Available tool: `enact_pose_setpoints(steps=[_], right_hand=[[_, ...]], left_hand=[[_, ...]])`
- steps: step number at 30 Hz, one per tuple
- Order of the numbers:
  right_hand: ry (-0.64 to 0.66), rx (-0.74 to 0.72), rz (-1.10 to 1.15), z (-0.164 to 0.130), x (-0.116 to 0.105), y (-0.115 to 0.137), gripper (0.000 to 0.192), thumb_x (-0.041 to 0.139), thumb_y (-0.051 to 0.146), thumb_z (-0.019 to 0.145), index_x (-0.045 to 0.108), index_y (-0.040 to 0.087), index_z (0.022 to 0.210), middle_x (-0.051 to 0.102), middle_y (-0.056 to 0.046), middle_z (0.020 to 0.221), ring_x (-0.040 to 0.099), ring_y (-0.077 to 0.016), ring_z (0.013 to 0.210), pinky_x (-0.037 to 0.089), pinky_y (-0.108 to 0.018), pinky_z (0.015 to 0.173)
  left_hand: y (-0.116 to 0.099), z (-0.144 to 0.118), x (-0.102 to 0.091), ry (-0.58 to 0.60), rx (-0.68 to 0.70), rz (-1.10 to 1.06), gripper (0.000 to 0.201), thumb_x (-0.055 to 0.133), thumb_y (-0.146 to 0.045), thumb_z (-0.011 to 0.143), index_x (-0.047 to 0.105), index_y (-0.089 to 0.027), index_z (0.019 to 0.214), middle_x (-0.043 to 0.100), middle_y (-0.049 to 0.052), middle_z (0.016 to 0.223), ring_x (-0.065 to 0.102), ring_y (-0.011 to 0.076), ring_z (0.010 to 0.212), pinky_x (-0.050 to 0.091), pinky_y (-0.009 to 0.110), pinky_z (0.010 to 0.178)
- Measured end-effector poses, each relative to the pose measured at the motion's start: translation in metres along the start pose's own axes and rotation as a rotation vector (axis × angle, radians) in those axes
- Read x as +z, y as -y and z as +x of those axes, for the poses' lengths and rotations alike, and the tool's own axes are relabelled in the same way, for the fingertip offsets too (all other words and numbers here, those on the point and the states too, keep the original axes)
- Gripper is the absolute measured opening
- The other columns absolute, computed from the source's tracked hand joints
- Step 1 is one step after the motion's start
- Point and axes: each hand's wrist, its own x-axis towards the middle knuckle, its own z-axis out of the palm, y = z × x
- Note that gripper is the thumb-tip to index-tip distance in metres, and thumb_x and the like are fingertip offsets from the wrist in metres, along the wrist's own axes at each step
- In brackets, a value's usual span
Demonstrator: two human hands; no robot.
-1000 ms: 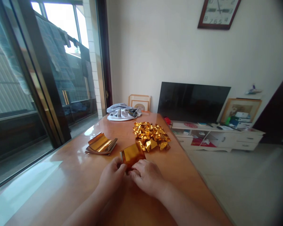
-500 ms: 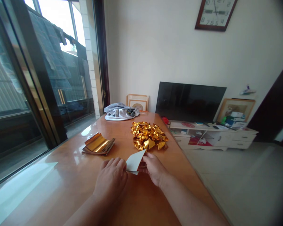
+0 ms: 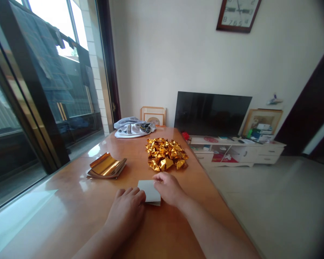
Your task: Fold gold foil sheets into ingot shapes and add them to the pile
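A folded sheet of paper point(image 3: 149, 190), pale side up, lies on the table between my two hands. My left hand point(image 3: 128, 208) is closed at its left edge, with curled fingers pressing there. My right hand point(image 3: 169, 189) pinches the paper's right side near the far corner; the thumb and forefinger are together, and the other fingers are partly hidden. A loose layer shows under the near edge. Beyond my right hand sits a heap of folded gold foil pieces point(image 3: 166, 153). To the left rests a stack of gold foil sheets point(image 3: 106, 166), the top one curling up.
The glossy wooden table point(image 3: 78, 216) has its right edge beside my right forearm. Bundled grey cloth point(image 3: 135, 128) lies at its far end. A television point(image 3: 212, 113) stands on a white cabinet point(image 3: 259, 154) beyond. A glass sliding door point(image 3: 35, 108) borders the left.
The paper was tilted up with its right side raised; now it lies flat. My right hand has moved over its right side. The view has shifted slightly.
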Motion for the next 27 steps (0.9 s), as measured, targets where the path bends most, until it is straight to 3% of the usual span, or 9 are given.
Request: enact_pose_setpoints(steps=[4, 9, 15, 18, 22, 27], right_hand=[[0.276, -0.253, -0.420, -0.011, -0.004, 0.010, 0.030, 0.070, 0.046, 0.080, 0.076, 0.022, 0.098, 0.073, -0.007, 0.103, 0.063, -0.0241, 0.099, 0.047, -0.032, 0.085], [0.401, -0.314, -0.605, -0.014, -0.008, 0.010, 0.024, 0.074, 0.042, 0.075, 0.075, 0.023, 0.091, 0.072, -0.004, 0.093, 0.063, -0.0235, 0.093, 0.045, -0.029, 0.075], [0.413, -0.305, -0.615, -0.011, -0.013, 0.009, 0.018, 0.072, 0.038, 0.077, 0.077, 0.026, 0.089, 0.073, -0.002, 0.091, 0.063, -0.0202, 0.083, 0.041, -0.027, 0.068], [0.460, -0.300, -0.577, -0.009, -0.017, 0.009, 0.012, 0.068, 0.034, 0.080, 0.077, 0.026, 0.080, 0.073, 0.000, 0.083, 0.062, -0.0181, 0.077, 0.039, -0.026, 0.065], [0.486, -0.271, -0.475, -0.008, -0.019, 0.006, 0.019, 0.060, 0.023, 0.082, 0.074, 0.023, 0.068, 0.072, 0.000, 0.075, 0.060, -0.0168, 0.073, 0.040, -0.026, 0.066], [0.464, -0.213, -0.386, -0.008, -0.019, -0.001, 0.015, 0.060, 0.019, 0.082, 0.074, 0.023, 0.086, 0.074, 0.001, 0.085, 0.062, -0.0161, 0.075, 0.040, -0.024, 0.064]], left_hand=[[0.000, 0.003, 0.000, 0.034, -0.016, -0.073, 0.015, 0.051, -0.015, 0.085, 0.063, -0.022, 0.084, 0.068, 0.004, 0.093, 0.061, 0.0235, 0.094, 0.034, 0.035, 0.082], [0.001, 0.005, 0.000, 0.044, -0.036, -0.116, 0.013, 0.053, -0.015, 0.083, 0.064, -0.022, 0.082, 0.067, 0.003, 0.091, 0.061, 0.0225, 0.092, 0.036, 0.034, 0.081], [0.007, 0.007, 0.009, 0.000, -0.026, -0.137, 0.013, 0.052, -0.015, 0.083, 0.062, -0.023, 0.080, 0.066, 0.002, 0.088, 0.062, 0.0208, 0.086, 0.038, 0.031, 0.078], [0.009, 0.008, 0.011, 0.001, -0.026, -0.163, 0.012, 0.052, -0.016, 0.084, 0.062, -0.023, 0.080, 0.066, 0.002, 0.087, 0.062, 0.0204, 0.085, 0.038, 0.029, 0.075], [0.011, 0.008, 0.011, 0.009, -0.034, -0.206, 0.013, 0.052, -0.017, 0.084, 0.064, -0.023, 0.083, 0.067, 0.002, 0.088, 0.063, 0.0201, 0.085, 0.038, 0.028, 0.074], [0.014, 0.008, 0.010, 0.016, -0.048, -0.281, 0.011, 0.054, -0.020, 0.084, 0.065, -0.023, 0.084, 0.068, 0.001, 0.086, 0.062, 0.0191, 0.081, 0.039, 0.027, 0.072]])
